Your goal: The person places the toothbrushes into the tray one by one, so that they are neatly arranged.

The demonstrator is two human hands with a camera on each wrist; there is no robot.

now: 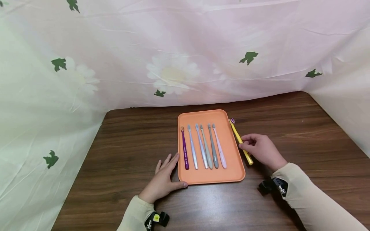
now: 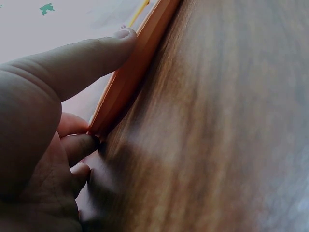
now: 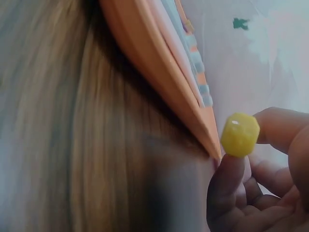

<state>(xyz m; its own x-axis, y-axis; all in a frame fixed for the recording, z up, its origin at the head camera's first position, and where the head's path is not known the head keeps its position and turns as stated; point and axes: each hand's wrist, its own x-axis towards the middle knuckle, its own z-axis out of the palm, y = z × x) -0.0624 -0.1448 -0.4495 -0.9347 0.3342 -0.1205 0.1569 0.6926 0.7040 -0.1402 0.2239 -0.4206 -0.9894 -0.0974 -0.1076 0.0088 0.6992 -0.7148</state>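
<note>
My right hand [image 1: 261, 149] pinches a yellow toothbrush [image 1: 237, 136] by its handle, just beyond the right side of an orange tray [image 1: 209, 177]. The brush head points away from me, and in the right wrist view the handle's yellow end [image 3: 240, 135] faces the camera. Extended fingers of my left hand [image 1: 163, 179] touch the tray's near left corner, the thumb lying along its front rim. On the tray several toothbrushes lie side by side, heads to the far end: a purple toothbrush [image 1: 185, 150] at the left, then bluish and grey ones, and a pink toothbrush [image 1: 220, 149] at the right.
The tray sits on a dark wooden table [image 1: 130, 144]. A pale floral cloth [image 1: 121, 57] hangs behind the table and along its sides. Each wrist carries a black strap with a small camera.
</note>
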